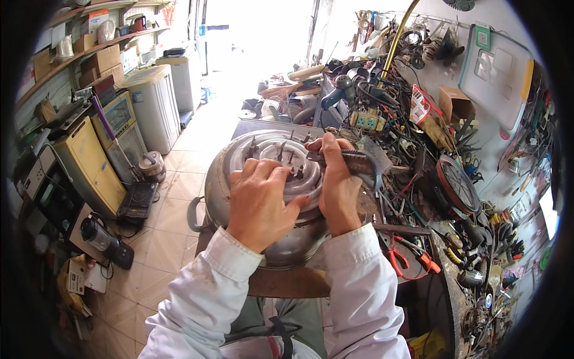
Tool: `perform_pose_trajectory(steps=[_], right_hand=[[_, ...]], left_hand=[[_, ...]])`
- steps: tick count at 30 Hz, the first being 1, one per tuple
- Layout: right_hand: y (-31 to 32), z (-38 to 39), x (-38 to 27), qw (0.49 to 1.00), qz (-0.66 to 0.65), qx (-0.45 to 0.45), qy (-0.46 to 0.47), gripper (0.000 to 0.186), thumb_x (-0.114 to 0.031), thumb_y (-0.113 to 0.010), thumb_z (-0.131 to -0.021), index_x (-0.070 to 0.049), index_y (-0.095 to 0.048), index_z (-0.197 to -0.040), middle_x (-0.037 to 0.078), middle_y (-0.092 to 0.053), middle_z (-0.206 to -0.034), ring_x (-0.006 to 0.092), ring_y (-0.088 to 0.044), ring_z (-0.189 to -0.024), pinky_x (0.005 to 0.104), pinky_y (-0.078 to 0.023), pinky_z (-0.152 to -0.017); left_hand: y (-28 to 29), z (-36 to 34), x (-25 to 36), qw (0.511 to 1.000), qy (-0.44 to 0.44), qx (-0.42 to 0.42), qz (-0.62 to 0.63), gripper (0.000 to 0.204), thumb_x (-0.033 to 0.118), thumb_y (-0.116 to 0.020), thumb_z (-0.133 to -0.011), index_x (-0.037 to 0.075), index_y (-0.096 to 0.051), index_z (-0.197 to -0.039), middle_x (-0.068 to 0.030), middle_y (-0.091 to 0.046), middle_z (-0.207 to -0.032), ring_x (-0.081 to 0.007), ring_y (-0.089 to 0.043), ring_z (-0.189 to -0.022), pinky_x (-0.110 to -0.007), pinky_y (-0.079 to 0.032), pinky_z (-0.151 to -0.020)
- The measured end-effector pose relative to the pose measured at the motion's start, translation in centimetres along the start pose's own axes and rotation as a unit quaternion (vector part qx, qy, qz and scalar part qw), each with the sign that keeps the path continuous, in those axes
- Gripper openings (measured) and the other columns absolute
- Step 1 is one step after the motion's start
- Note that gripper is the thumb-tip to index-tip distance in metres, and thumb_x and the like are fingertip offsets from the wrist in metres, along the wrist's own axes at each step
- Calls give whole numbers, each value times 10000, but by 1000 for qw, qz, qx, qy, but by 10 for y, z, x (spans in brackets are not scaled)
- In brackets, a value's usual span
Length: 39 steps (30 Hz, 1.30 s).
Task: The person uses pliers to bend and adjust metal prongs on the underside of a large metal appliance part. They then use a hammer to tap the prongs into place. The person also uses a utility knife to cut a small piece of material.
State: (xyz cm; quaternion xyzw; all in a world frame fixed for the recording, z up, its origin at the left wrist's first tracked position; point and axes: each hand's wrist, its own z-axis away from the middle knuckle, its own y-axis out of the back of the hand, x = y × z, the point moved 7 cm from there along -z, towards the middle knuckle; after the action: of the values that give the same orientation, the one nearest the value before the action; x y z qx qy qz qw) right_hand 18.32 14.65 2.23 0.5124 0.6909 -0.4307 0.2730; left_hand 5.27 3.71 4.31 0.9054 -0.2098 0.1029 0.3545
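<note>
A round, dull silver metal pot (218, 179) stands bottom up in front of me, with ring-shaped ridges and several upright metal prongs on its underside. My left hand (258, 203) lies over the near left of these rings. Its fingers bend down onto the middle, their tips partly hidden, and the thumb presses along the right of the ring. Closed in my right hand (338, 188) is a dark hand tool (353, 161) with a curved bluish handle, which looks like pliers. Its narrow end points left, over the rings. A grey side handle (194, 214) sticks out at the pot's left.
Tangled cables and parts heap up on the bench at right, near a power strip (367, 121). Red-handled pliers (396, 256) and a hammer-like tool (399, 229) lie right of the pot. Along the left stand a yellow cabinet (89, 164), a blender (101, 233) and white appliances (152, 102).
</note>
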Motion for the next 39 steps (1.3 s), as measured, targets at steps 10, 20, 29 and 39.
perform_pose_trajectory(steps=[10, 20, 29, 39], right_hand=[[21, -20, 1, 999, -37, 0, -5, 322, -279, -588, -1026, -19, -672, -858, 64, -717, -884, 126, -609, -851, 298, -467, -845], [29, -16, -2, 999, -32, -8, 25, 305, -274, -605, -1018, -28, -624, -837, 73, -680, -861, 140, -621, -815, 296, -497, -795], [25, -17, -2, 993, -116, -8, -18, 251, -131, -560, -989, -16, -542, -766, 79, -596, -776, 189, -588, -787, 334, -474, -824], [24, -11, -8, 998, -65, -9, 8, 242, -132, -551, -997, 8, -566, -801, 77, -609, -805, 181, -603, -813, 331, -491, -823]], left_hand=[[-26, -5, 38, 998, 29, 5, -62, 444, 313, -814, -759, -19, -696, -1028, -146, -665, -1078, -324, -579, -1063, -442, -448, -910], [-14, -12, 28, 994, -88, -69, -3, 496, 304, -824, -738, -9, -713, -1107, -138, -668, -1112, -315, -602, -1066, -410, -510, -916], [-13, -8, 31, 996, -74, -39, 9, 483, 287, -828, -735, -20, -720, -1093, -159, -670, -1115, -336, -592, -1069, -424, -496, -931], [-14, -7, 32, 996, -75, -40, 8, 465, 257, -826, -731, -30, -718, -1080, -160, -671, -1100, -336, -594, -1060, -421, -488, -935]])
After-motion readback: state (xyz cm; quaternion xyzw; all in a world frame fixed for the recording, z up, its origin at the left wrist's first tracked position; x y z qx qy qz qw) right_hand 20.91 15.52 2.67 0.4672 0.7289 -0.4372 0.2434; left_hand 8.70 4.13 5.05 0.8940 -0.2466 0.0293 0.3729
